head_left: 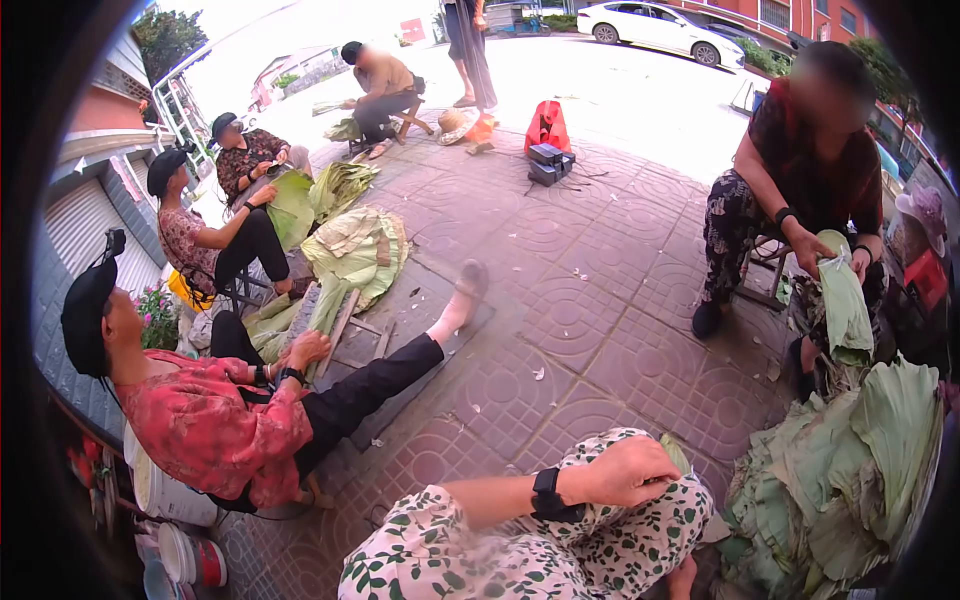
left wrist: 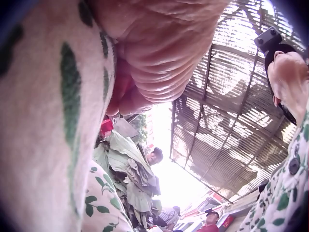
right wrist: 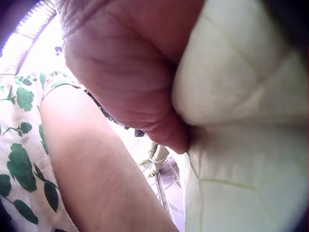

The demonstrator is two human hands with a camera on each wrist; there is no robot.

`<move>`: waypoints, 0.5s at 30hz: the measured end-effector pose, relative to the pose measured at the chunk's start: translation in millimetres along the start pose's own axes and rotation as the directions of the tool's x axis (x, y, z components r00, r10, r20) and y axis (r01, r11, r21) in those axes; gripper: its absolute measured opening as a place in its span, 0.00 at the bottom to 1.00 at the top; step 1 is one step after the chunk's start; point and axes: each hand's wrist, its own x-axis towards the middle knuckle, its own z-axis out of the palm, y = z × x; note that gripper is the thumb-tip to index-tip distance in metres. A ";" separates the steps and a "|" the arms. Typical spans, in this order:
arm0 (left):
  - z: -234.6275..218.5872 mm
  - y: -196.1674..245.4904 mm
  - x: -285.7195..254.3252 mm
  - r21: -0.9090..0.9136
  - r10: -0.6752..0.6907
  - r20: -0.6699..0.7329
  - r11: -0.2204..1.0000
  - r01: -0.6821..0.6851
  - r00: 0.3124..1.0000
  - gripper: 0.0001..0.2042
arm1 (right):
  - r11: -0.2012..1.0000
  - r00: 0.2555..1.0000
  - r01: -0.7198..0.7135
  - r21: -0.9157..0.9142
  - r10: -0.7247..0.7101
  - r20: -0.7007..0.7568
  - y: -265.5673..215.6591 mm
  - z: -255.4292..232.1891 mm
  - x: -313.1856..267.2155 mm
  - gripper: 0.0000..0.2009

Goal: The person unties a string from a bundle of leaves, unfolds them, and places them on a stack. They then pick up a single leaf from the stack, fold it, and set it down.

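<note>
In the head view my left hand (head_left: 625,472), below a black wristband (head_left: 556,495), lies over my leaf-print trousers (head_left: 590,550) with its fingers bent downward. A pale green leaf (head_left: 676,453) shows just beyond its knuckles. Seen from below in the left wrist view, the palm (left wrist: 159,53) hangs beside the printed cloth (left wrist: 53,121); its fingertips are mostly hidden, and I cannot tell whether they hold anything. My right hand (right wrist: 128,77) appears in the right wrist view, gripping a large pale, veined leaf (right wrist: 241,159) at a fold. A bare forearm (right wrist: 101,159) crosses beside it.
A heap of large leaves (head_left: 830,480) stands at right, before a seated person (head_left: 820,150) holding a leaf (head_left: 846,305). At left sits a person in a red shirt (head_left: 215,420), leg stretched over the paving (head_left: 560,330). More seated people work with leaves behind. Buckets (head_left: 175,490) stand lower left.
</note>
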 end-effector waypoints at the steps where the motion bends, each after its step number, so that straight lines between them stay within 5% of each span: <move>1: 0.0 0.1 0.7 -0.005 0.002 0.003 1.000 -0.002 1.000 0.07 | 1.000 1.000 0.003 0.010 -0.003 0.003 -3.3 0.8 -2.7 0.23; 7: -1.7 1.9 2.8 -0.027 0.018 -0.008 0.999 -0.018 1.000 0.06 | 0.998 1.000 0.007 0.066 -0.008 0.013 -26.5 9.5 -21.0 0.22; 9: -0.8 0.9 2.3 -0.005 0.005 -0.015 1.000 -0.005 1.000 0.07 | 0.996 0.994 0.078 -0.033 -0.080 -0.078 -37.3 12.5 -23.4 0.15; 15: -0.1 1.0 3.2 0.014 -0.012 0.011 1.000 0.012 1.000 0.08 | 0.998 0.997 0.068 -0.018 -0.069 -0.025 -0.8 12.2 -14.7 0.18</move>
